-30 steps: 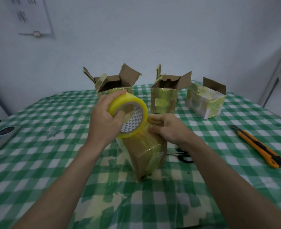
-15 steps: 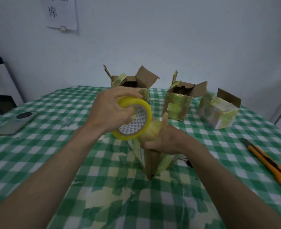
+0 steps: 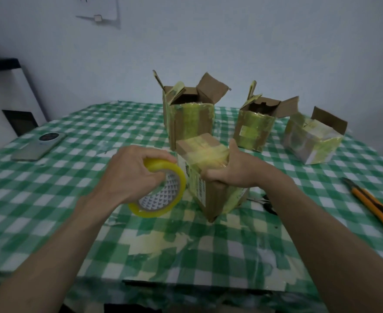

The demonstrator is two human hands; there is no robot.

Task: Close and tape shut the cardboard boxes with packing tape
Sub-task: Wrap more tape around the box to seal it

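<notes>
While my left hand point(image 3: 132, 175) grips the yellow tape roll point(image 3: 161, 190) just beside the near box point(image 3: 208, 177), my right hand point(image 3: 233, 170) holds this box at its top right edge, fingers curled on the front side and thumb up along the right side. This box stands on the table point(image 3: 73, 136), a little tilted, its flaps closed and yellowish tape across the top. What is inside it I cannot see.

Behind it stands the tall open box point(image 3: 189, 114) with flaps up; its inside is dark and I cannot tell the content. To the right is a second open box point(image 3: 253, 125), also dark inside. Further right is the low box point(image 3: 312, 141), much wrapped in tape, one flap up.

An orange cutter point(image 3: 375, 206) lies at the right, a phone point(image 3: 39, 146) at the left.
</notes>
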